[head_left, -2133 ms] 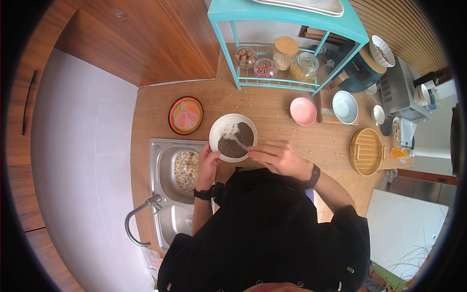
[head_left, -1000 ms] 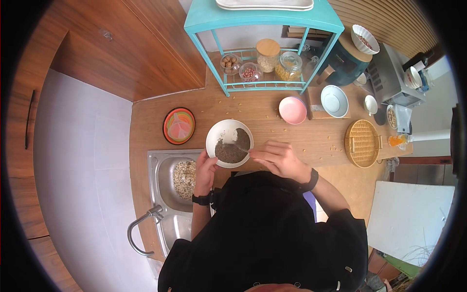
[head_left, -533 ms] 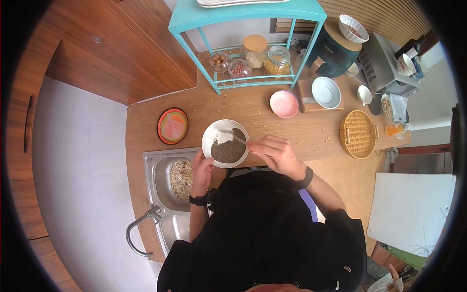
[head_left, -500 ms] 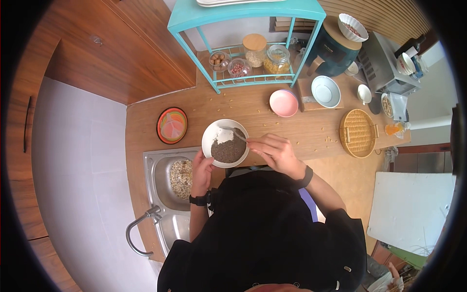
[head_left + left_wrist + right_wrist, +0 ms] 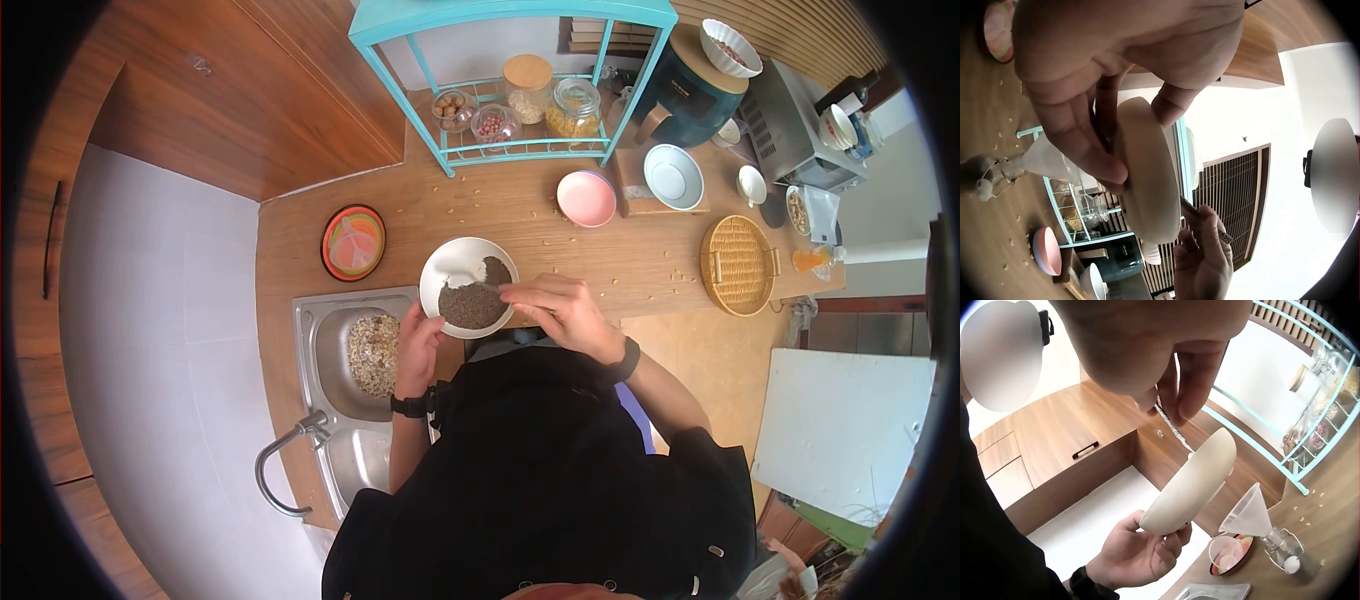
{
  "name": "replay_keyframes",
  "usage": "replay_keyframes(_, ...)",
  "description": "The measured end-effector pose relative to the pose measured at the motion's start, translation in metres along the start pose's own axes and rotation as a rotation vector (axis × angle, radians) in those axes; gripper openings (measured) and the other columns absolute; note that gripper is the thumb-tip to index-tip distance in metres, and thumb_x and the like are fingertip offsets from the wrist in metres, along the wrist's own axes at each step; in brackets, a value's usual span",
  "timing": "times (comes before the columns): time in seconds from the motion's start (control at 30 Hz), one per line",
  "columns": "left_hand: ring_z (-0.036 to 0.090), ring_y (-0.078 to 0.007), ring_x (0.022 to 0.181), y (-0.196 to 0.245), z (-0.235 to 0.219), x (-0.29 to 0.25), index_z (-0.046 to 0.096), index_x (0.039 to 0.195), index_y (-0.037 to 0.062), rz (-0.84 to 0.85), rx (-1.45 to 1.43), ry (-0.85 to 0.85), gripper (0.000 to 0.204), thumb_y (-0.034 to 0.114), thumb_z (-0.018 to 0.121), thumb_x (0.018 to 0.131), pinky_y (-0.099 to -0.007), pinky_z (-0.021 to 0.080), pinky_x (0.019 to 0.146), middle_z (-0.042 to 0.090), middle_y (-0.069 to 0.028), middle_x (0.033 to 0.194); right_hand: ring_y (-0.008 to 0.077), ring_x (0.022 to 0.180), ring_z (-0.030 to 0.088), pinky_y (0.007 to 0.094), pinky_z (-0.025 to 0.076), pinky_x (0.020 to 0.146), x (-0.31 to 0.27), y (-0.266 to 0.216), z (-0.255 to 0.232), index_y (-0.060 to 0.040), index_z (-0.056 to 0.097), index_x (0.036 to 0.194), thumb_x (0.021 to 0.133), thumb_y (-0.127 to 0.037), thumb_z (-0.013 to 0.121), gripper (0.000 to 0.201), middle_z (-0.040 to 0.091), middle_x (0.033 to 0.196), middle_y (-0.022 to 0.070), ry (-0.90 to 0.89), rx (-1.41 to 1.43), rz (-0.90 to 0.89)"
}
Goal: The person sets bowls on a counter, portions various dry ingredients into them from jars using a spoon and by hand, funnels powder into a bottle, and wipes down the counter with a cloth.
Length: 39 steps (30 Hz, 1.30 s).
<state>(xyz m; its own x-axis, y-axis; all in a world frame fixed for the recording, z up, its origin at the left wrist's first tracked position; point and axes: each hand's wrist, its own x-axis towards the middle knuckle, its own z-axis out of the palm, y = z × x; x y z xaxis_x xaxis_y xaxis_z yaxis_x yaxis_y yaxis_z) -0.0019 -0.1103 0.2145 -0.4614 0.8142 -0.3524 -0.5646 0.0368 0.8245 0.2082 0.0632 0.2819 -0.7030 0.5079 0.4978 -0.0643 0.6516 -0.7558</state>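
Note:
My left hand grips the rim of a white bowl with fingers under it and thumb at the edge. Dark, fine grains cover the lower and right part of the bowl's inside. Between thumb and fingers my right hand pinches a spoon with a patterned handle, its head down in the bowl. In the right wrist view the bowl tilts in the air above the counter. Below it, a clear funnel stands in a swing-top glass bottle, which the bowl hides from the head view.
Left of the bowl are a colourful round plate and a sink with mixed grains in one basin. A turquoise rack with jars stands behind. Rightward are a pink bowl, a pale blue bowl and a wicker tray.
The spoon has shifted about inside the bowl, and the dark grains lie differently against its white inside. Both hands keep their hold. The head view has moved, so the counter things sit further left.

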Motion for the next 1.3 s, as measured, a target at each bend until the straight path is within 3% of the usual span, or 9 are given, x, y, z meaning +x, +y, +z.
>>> replay_keyframes(0.07, 0.064, -0.0148, 0.099, -0.001, -0.005, 0.0, 0.052, 0.132, -0.0026, -0.02, 0.004, 0.019, 0.044, 0.0, 0.056, 0.089, -0.0279, 0.052, 0.083, 0.065, -0.0083, 0.116, 0.0268, 0.081, 0.069, 0.0345, 0.054, 0.072, -0.001, -0.003, -0.002, -0.0025, 0.073, 0.104, 0.089, -0.005, 0.068, 0.016, 0.074, 0.102, 0.0112, -0.137, 0.161, 0.09)
replay_keyframes(0.2, 0.065, -0.0163, 0.101, 0.001, -0.012, 0.0, 0.052, 0.131, -0.0035, -0.015, -0.009, 0.026, 0.042, 0.0, 0.056, 0.089, -0.0293, 0.053, 0.085, 0.065, -0.0096, 0.116, 0.0268, 0.077, 0.067, 0.0356, 0.053, 0.07, 0.011, 0.003, -0.008, -0.0032, 0.073, 0.103, 0.088, -0.006, 0.069, 0.016, 0.074, 0.098, 0.0099, -0.042, 0.12, 0.059)
replay_keyframes(0.27, 0.066, -0.0228, 0.106, 0.0, -0.02, 0.003, 0.051, 0.13, -0.0017, 0.013, 0.057, 0.001, 0.041, 0.002, 0.053, 0.089, -0.038, 0.055, 0.089, 0.065, -0.0126, 0.12, 0.0253, 0.073, 0.066, 0.036, 0.054, 0.064, 0.019, 0.009, -0.017, -0.0076, 0.074, 0.102, 0.086, -0.012, 0.072, 0.017, 0.073, 0.092, 0.0065, -0.047, -0.13, -0.055)
replay_keyframes(0.37, 0.066, -0.0234, 0.106, 0.007, -0.016, 0.002, 0.05, 0.132, -0.002, 0.021, 0.054, 0.023, 0.042, 0.003, 0.053, 0.09, -0.0389, 0.055, 0.089, 0.064, -0.0132, 0.12, 0.0233, 0.07, 0.064, 0.0353, 0.053, 0.061, 0.021, 0.006, -0.023, -0.0095, 0.074, 0.101, 0.086, -0.014, 0.072, 0.016, 0.071, 0.086, 0.0038, -0.115, -0.193, -0.09)
replay_keyframes(0.83, 0.068, -0.0207, 0.099, 0.008, -0.011, 0.004, 0.051, 0.128, -0.0034, 0.058, -0.032, 0.095, 0.04, 0.003, 0.055, 0.09, -0.0349, 0.057, 0.083, 0.064, -0.0123, 0.116, 0.0214, 0.072, 0.064, 0.0348, 0.053, 0.057, 0.042, -0.013, -0.025, -0.0069, 0.072, 0.102, 0.082, -0.01, 0.072, 0.02, 0.068, 0.083, 0.0041, -0.19, -0.357, -0.282)
replay_keyframes(1.03, 0.068, -0.0215, 0.097, 0.012, -0.007, 0.002, 0.051, 0.13, -0.0014, 0.054, -0.025, 0.084, 0.04, 0.006, 0.054, 0.091, -0.0361, 0.057, 0.08, 0.065, -0.0122, 0.116, 0.0212, 0.069, 0.067, 0.0321, 0.053, 0.059, 0.03, -0.004, -0.012, -0.0019, 0.072, 0.095, 0.091, -0.011, 0.068, 0.011, 0.071, 0.082, 0.0111, -0.024, -0.127, 0.143)
replay_keyframes(1.1, 0.068, -0.0201, 0.093, 0.015, -0.001, 0.002, 0.051, 0.128, -0.0024, 0.052, -0.047, 0.087, 0.039, 0.006, 0.055, 0.091, -0.0342, 0.057, 0.077, 0.065, -0.0119, 0.114, 0.016, 0.075, 0.069, 0.0284, 0.054, 0.065, 0.028, 0.005, -0.007, 0.0021, 0.071, 0.098, 0.097, -0.014, 0.064, 0.018, 0.073, 0.086, 0.0128, -0.017, 0.2, 0.567)
replay_keyframes(1.2, 0.068, -0.0196, 0.092, 0.016, 0.003, 0.003, 0.052, 0.126, -0.0019, 0.045, -0.037, 0.06, 0.035, 0.007, 0.057, 0.092, -0.0337, 0.058, 0.076, 0.066, -0.0117, 0.11, 0.0136, 0.078, 0.069, 0.0281, 0.056, 0.07, 0.015, 0.038, 0.013, 0.005, 0.069, 0.101, 0.101, -0.018, 0.06, 0.025, 0.074, 0.087, 0.0121, 0.051, 0.576, 0.686)
replay_keyframes(1.3, 0.068, -0.0193, 0.091, 0.016, 0.005, 0.003, 0.053, 0.121, -0.0012, 0.051, 0.006, 0.044, 0.029, 0.007, 0.059, 0.094, -0.0331, 0.058, 0.076, 0.066, -0.0118, 0.108, 0.016, 0.078, 0.069, 0.0281, 0.056, 0.074, 0.015, 0.045, 0.024, 0.0072, 0.067, 0.102, 0.102, -0.019, 0.058, 0.028, 0.074, 0.089, 0.0128, 0.034, 0.682, 0.769)
